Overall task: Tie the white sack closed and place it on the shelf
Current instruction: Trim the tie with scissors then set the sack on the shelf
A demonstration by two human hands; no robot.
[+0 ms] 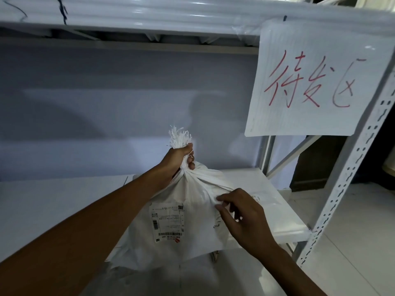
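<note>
A white woven sack (192, 238) with a printed shipping label on its front sits at the front edge of the white shelf board (64, 201). Its neck is bunched together, with frayed threads sticking up above the grip. My left hand (178, 160) is clenched around that neck and holds it upright. My right hand (239, 214) is lower on the sack's right shoulder, pinching a fold of the fabric between thumb and fingers. A thin white string shows by my left fingers; whether a knot is formed there is hidden.
A white metal rack surrounds the sack: an upper shelf beam (149, 24) overhead and a perforated upright post (350, 167) at the right. A paper sign (310, 82) with red handwriting hangs from the beam. A flat white parcel (267, 199) lies behind the sack. Tiled floor lies right.
</note>
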